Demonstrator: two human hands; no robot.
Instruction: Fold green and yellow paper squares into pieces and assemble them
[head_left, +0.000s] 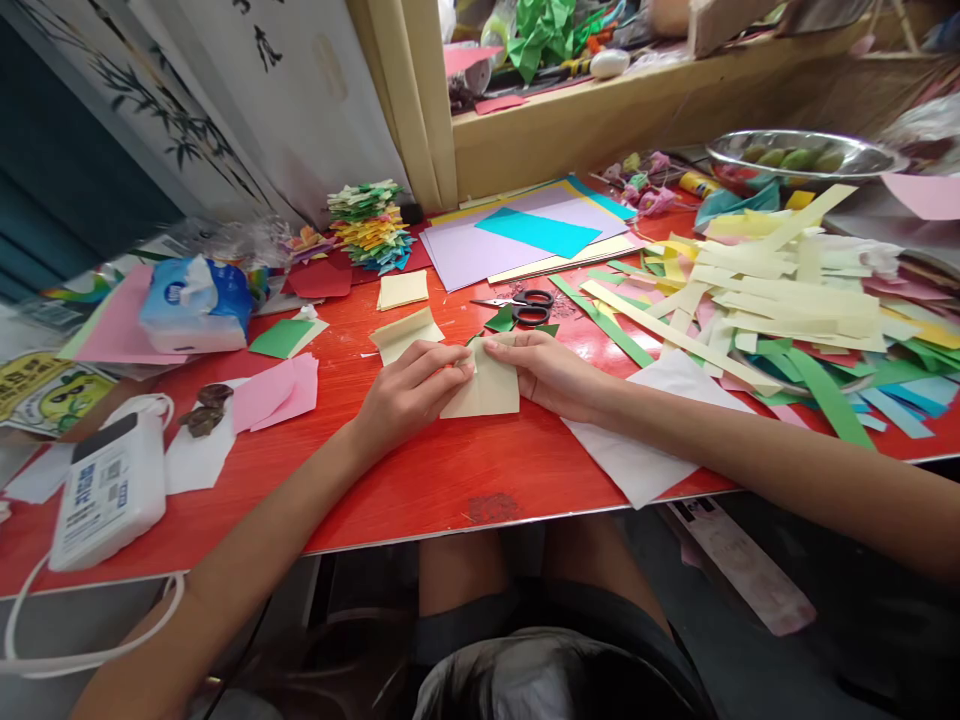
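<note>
Both my hands pinch a small cream paper square (491, 390) at its upper edge, just above the red tabletop. My left hand (416, 385) is closed on its left side, and my right hand (551, 370) grips the top right with thumb and fingers. A crease seems to run across the sheet. Just beyond the left fingers lies a folded cream paper piece (407, 332), with a stack of cream squares (403, 291) behind it. Black-handled scissors (531, 304) rest beyond my hands, near green paper scraps (501, 319). Under my right forearm is a white sheet (652, 440).
Coloured paper strips (795, 290) heap up at the right. Large sheets (465, 245) lie at the back, beside a folded-paper stack (369, 228). On the left are a tissue pack (196, 305), pink papers (281, 392) and a white power strip (112, 490). A metal bowl (802, 150) stands back right.
</note>
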